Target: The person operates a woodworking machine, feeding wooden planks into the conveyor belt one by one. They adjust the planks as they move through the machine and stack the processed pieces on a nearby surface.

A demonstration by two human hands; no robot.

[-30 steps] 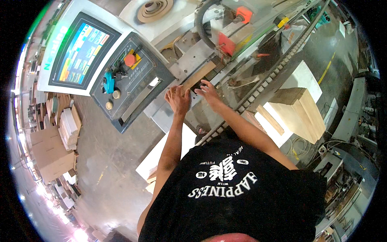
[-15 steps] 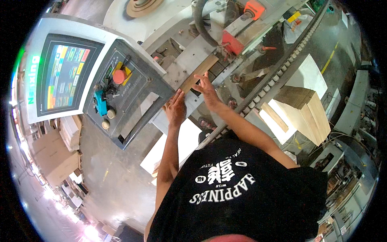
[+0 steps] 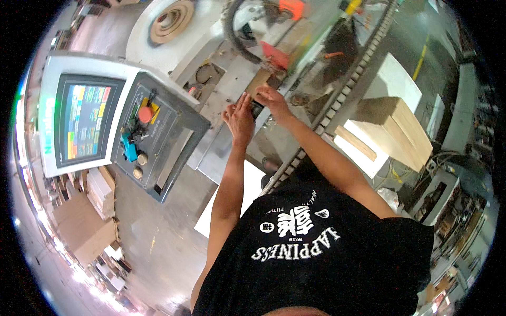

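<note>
A narrow wooden strip (image 3: 258, 80) lies on the grey metal bed (image 3: 230, 80) of a machine, its far end close to a red guard. My left hand (image 3: 241, 120) lies along the bed, fingers stretched forward, tips at the strip's near end. Beside it, my right hand (image 3: 274, 103) has its fingers bent and closed at the strip's right edge; the exact grip is partly hidden. A dark part shows between the two hands.
Left of my hands stands a control panel (image 3: 197, 126) with a lit screen (image 3: 87, 121) and a red button (image 3: 145, 114). A black hose (image 3: 232, 34) and red guard (image 3: 275, 55) are ahead. A chain track (image 3: 337, 100) runs at right, beside stacked boards (image 3: 403, 134).
Both hands and the wooden strip have moved forward along the bed toward the red guard, and less of the strip shows. My right fingers, spread before, are now bent in. The view has shifted.
</note>
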